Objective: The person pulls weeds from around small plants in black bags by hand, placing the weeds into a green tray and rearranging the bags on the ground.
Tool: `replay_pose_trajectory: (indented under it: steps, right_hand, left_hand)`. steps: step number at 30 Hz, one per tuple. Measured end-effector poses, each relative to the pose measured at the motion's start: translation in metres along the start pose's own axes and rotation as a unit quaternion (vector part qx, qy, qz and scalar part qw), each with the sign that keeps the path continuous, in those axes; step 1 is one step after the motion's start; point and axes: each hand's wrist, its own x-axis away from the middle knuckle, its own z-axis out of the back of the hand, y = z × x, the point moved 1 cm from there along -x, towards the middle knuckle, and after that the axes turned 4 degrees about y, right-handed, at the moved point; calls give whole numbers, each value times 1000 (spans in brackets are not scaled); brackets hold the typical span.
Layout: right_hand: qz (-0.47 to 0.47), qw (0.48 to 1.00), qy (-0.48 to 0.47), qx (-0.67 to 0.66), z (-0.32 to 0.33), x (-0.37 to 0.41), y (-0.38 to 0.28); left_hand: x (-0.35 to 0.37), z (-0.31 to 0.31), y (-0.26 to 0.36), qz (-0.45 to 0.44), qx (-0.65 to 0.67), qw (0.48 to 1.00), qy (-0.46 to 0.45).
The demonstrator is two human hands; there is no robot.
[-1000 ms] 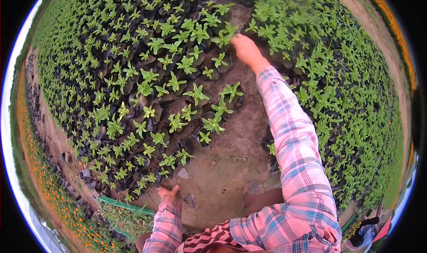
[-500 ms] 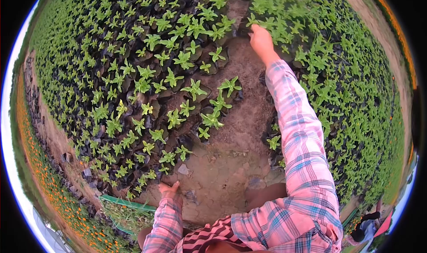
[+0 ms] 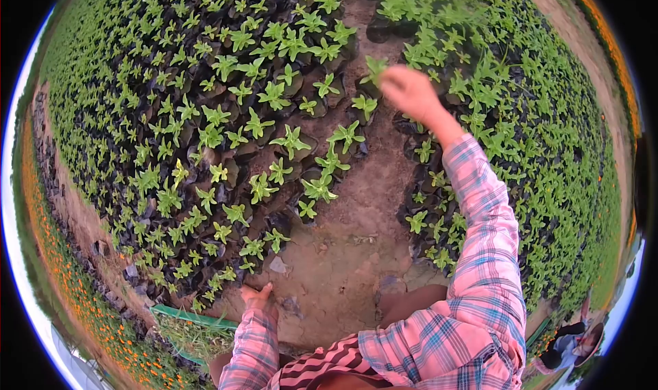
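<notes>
My right hand [image 3: 414, 96] is over the soil strip between the two blocks of potted seedlings, its fingers closed on a small green seedling [image 3: 375, 68] that is blurred at the fingertips. The lower part of that plant is hidden by the hand. Just below it, another seedling [image 3: 364, 106] stands at the edge of the left block. Low in the view, my left hand [image 3: 257, 296] lies near the front edge of the left block, thumb spread from the fingers and nothing in it.
Dark-bagged seedlings [image 3: 291, 142] fill the left side, and a denser green block [image 3: 548, 150] the right. Bare soil [image 3: 360, 184] runs between them. A green-edged tray [image 3: 195, 316] with grass is at lower left. Another person [image 3: 576, 345] is at far lower right.
My right hand has come back from the far right block toward me, with a seedling at its fingers. A seedling now shows at the left block's edge where soil was. My left hand stays put.
</notes>
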Motion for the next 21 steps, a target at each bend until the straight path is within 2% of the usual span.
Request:
replay_pose_trajectory:
  steps: [1,2,3,4,5,7,11,12,13,15,17,19,21]
  right_hand:
    - [-86,995,38,-42,5,-14,9]
    - [-102,992,66,-19,9,-32,19]
    - [-55,993,91,61,8,-49,35]
    - [-97,988,86,80,1,-65,53]
    - [-94,989,88,79,-8,-80,68]
    - [-136,972,101,160,-27,-101,90]
    - [-206,953,21,223,-49,-104,96]
    - [-197,960,62,189,-52,-102,93]
    - [-195,961,61,187,-57,-101,92]
    - [-65,962,202,172,-54,-104,66]
    - [-72,961,171,203,-55,-110,46]
    - [-27,960,208,186,-57,-123,46]
    - [-47,962,187,194,-68,-124,65]
  left_hand:
    - [1,0,1,-10,1,1000,1]
    - [0,1,3,-22,4,1000,3]
    - [-2,-1,0,-22,6,1000,4]
    - [-6,-4,-9,-32,29,999,-8]
    - [-8,-6,-12,-43,52,998,-19]
    - [5,3,2,-46,50,998,-12]
    - [0,3,3,-16,13,1000,13]
    - [-1,3,4,-14,15,1000,17]
    - [0,3,4,-13,0,1000,10]
    - [-2,-3,-2,-6,-15,1000,1]
    - [-10,-9,-14,-48,17,998,22]
    - [-8,-5,-13,-43,-2,999,15]
    - [-7,-5,-8,-39,-12,999,14]
